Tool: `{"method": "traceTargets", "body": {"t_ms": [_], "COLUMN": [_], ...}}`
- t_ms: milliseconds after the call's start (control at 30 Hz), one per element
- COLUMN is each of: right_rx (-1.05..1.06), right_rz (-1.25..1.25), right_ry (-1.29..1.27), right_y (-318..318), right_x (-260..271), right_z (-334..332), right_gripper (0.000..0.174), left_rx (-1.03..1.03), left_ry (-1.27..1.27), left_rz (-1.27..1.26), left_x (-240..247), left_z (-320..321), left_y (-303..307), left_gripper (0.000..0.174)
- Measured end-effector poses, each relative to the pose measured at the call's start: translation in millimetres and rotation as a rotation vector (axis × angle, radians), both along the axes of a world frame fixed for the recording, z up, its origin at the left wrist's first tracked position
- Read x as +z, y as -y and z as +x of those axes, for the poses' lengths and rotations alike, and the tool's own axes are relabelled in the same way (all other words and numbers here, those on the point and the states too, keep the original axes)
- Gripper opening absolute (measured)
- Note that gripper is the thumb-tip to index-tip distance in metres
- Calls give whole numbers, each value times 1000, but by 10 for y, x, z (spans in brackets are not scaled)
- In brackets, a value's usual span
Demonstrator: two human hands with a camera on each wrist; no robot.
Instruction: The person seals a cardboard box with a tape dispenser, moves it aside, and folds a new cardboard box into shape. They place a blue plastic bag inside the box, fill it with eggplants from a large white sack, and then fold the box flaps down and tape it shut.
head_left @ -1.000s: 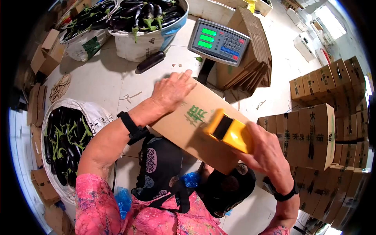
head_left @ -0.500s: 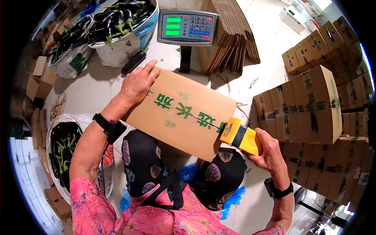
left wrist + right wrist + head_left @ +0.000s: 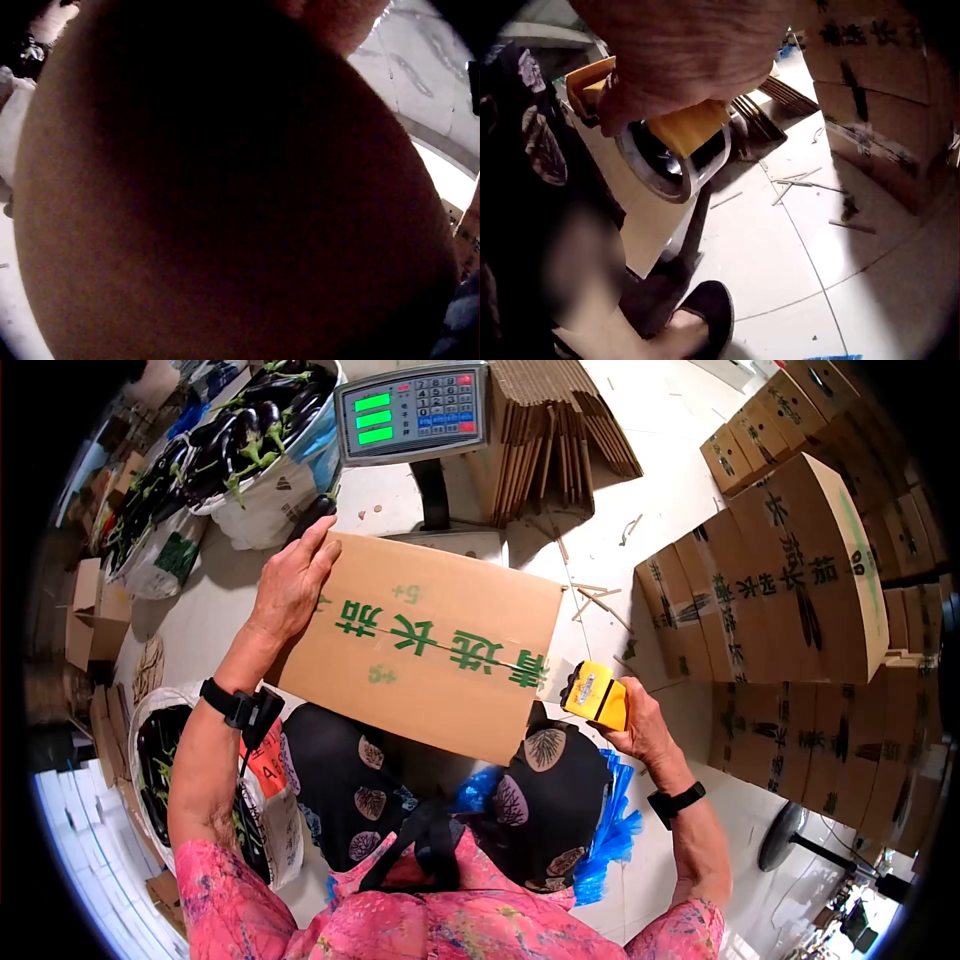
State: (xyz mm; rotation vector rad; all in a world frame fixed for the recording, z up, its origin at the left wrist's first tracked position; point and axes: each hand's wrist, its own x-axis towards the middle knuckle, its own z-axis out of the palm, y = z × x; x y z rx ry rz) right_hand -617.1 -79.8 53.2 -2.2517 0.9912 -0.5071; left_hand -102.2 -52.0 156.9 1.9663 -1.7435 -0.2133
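Note:
A closed cardboard box (image 3: 430, 630) with green characters lies tilted above the person's knees in the head view. The left hand (image 3: 292, 582) grips its left end, thumb and fingers at the upper corner. Just off the box's right end, the right hand (image 3: 645, 725) holds a yellow tape dispenser (image 3: 597, 695). In the right wrist view, the right hand (image 3: 690, 56) is curled over the dispenser (image 3: 690, 127), and a tape roll (image 3: 676, 169) shows below it. The box's dark side fills most of the left wrist view.
A scale display (image 3: 412, 412) and folded cardboard (image 3: 560, 435) stand beyond the box. Eggplants fill sacks (image 3: 262, 505) at the left. Stacked cartons (image 3: 780, 580) rise at the right. Scraps (image 3: 600, 600) and blue plastic (image 3: 610, 840) lie on the floor.
The dispenser has moved along the box to the right and off its end. The box has turned flatter and shifted left in the head view, the left hand still gripping it.

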Motion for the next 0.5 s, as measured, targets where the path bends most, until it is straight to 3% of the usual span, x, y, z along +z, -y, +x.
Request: {"method": "traceTargets", "body": {"t_ms": [167, 300, 500], "right_rx": [-21, 27, -64], "right_rz": [-69, -43, -37], "right_ry": [-29, -152, -78], "right_y": [-138, -74, -310], "right_x": [-134, 161, -32], "right_z": [-242, -127, -443], "right_gripper": [61, 59, 61], "left_rx": [-4, -13, -26], "left_ry": [-8, -30, -36], "left_rz": [-14, -14, 2], "left_x": [60, 53, 45], "left_z": [-10, -72, -42], "left_y": [-2, -33, -33], "left_gripper": [41, 42, 42]}}
